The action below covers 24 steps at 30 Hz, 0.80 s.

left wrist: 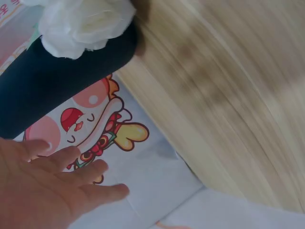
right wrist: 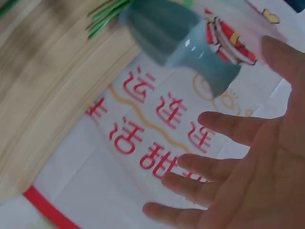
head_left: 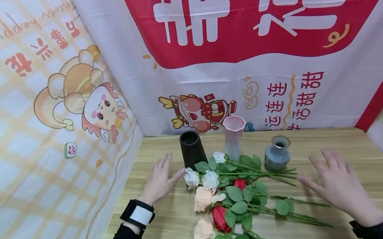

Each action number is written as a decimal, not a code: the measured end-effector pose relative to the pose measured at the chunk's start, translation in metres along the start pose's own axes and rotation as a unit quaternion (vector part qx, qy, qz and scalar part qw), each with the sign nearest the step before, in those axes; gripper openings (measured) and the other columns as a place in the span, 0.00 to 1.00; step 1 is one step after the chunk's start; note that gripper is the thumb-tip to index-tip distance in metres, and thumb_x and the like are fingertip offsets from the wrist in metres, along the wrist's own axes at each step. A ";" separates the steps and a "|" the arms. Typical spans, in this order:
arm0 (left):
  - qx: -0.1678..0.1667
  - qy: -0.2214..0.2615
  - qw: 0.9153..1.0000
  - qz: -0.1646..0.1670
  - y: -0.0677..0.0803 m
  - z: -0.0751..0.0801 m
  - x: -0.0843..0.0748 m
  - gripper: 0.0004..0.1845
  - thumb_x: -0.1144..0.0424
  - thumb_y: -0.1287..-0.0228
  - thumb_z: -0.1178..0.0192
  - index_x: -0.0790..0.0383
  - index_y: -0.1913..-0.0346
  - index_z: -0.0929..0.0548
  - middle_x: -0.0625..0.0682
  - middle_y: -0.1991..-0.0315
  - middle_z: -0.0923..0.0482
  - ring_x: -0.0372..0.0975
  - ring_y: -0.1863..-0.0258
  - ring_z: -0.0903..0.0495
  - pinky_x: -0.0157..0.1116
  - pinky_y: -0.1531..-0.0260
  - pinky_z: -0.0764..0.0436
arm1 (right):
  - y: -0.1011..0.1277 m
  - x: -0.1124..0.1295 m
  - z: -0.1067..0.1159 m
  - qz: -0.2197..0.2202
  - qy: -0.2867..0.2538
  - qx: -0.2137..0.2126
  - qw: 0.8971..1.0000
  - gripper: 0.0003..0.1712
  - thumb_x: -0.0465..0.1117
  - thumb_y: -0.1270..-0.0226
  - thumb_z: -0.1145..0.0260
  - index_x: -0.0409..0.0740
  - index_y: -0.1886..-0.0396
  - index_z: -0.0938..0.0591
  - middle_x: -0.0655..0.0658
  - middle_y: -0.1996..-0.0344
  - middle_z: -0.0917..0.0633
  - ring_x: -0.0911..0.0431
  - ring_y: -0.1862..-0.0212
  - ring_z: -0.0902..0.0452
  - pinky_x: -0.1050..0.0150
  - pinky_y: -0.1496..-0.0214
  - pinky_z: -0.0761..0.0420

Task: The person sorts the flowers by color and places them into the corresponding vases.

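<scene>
My left hand (head_left: 159, 179) is held over the wooden table with its fingers spread, left of the black vase (head_left: 193, 151); it holds nothing. On the other side, my right hand (head_left: 340, 184) also has its fingers apart and holds nothing, to the right of the blue-grey vase (head_left: 277, 153). Between the hands lie artificial roses: white roses (head_left: 210, 180) at the back, peach roses (head_left: 204, 232) at the left and front, and red roses (head_left: 221, 219) among green leaves. Their stems (head_left: 296, 218) point right. A pink-rimmed vase (head_left: 234, 138) stands behind them.
The wooden table (head_left: 167, 235) meets a white printed cloth (head_left: 123, 83) at the back. Another patterned cloth (head_left: 18, 169) hangs along the left side. The three vases stand in a row near the table's back edge.
</scene>
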<state>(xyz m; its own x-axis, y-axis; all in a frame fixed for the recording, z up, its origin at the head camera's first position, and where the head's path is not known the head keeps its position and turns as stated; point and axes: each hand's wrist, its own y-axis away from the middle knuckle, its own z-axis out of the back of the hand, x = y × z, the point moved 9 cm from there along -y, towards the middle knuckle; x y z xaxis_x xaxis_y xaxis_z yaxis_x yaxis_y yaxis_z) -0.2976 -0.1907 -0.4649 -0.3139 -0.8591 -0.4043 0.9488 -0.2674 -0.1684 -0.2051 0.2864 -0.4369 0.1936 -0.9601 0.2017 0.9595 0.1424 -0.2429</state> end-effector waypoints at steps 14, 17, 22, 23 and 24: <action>-0.006 0.167 0.985 0.039 -0.037 -0.004 -0.012 0.55 0.29 0.38 0.45 0.55 0.21 0.59 0.55 0.22 0.56 0.48 0.26 0.54 0.52 0.31 0.49 | 0.017 0.082 -0.014 0.175 -0.050 -0.080 0.980 0.23 0.44 0.48 0.22 0.35 0.56 0.16 0.35 0.53 0.19 0.41 0.54 0.21 0.44 0.57 0.21; 0.000 0.190 0.981 0.046 -0.041 -0.006 -0.016 0.57 0.30 0.40 0.42 0.56 0.21 0.58 0.55 0.22 0.56 0.48 0.26 0.54 0.52 0.31 0.49 | 0.023 0.102 -0.016 0.232 -0.082 -0.098 0.964 0.18 0.43 0.49 0.22 0.40 0.60 0.15 0.43 0.58 0.18 0.51 0.58 0.20 0.54 0.62 0.18; -0.001 0.227 0.973 0.038 -0.049 -0.016 -0.021 0.58 0.33 0.44 0.35 0.55 0.21 0.55 0.56 0.23 0.52 0.46 0.26 0.50 0.52 0.33 0.45 | 0.037 0.127 -0.031 0.300 -0.140 -0.073 0.941 0.14 0.44 0.52 0.19 0.52 0.67 0.15 0.57 0.66 0.20 0.64 0.67 0.23 0.69 0.69 0.21; -0.005 0.235 0.971 0.035 -0.051 -0.018 -0.021 0.58 0.35 0.44 0.34 0.54 0.21 0.54 0.55 0.24 0.50 0.46 0.27 0.49 0.53 0.33 0.44 | 0.040 0.130 -0.037 0.306 -0.148 -0.055 0.939 0.13 0.44 0.52 0.19 0.53 0.67 0.15 0.58 0.67 0.21 0.66 0.67 0.24 0.71 0.69 0.22; -0.012 0.243 0.969 0.033 -0.053 -0.020 -0.020 0.57 0.36 0.44 0.32 0.53 0.21 0.53 0.55 0.24 0.48 0.45 0.27 0.47 0.53 0.34 0.43 | 0.042 0.133 -0.043 0.309 -0.157 -0.029 0.938 0.13 0.44 0.52 0.19 0.54 0.68 0.15 0.59 0.68 0.22 0.67 0.68 0.25 0.71 0.71 0.24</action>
<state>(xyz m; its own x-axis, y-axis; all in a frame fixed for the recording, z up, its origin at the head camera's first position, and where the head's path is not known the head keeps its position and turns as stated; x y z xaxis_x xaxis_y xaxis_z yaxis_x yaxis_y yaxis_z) -0.3419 -0.1505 -0.4655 -0.2384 -0.5657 -0.7894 0.9680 -0.2037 -0.1463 -0.1479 0.1543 -0.4612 0.7685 -0.5788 0.2728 0.6332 0.6264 -0.4546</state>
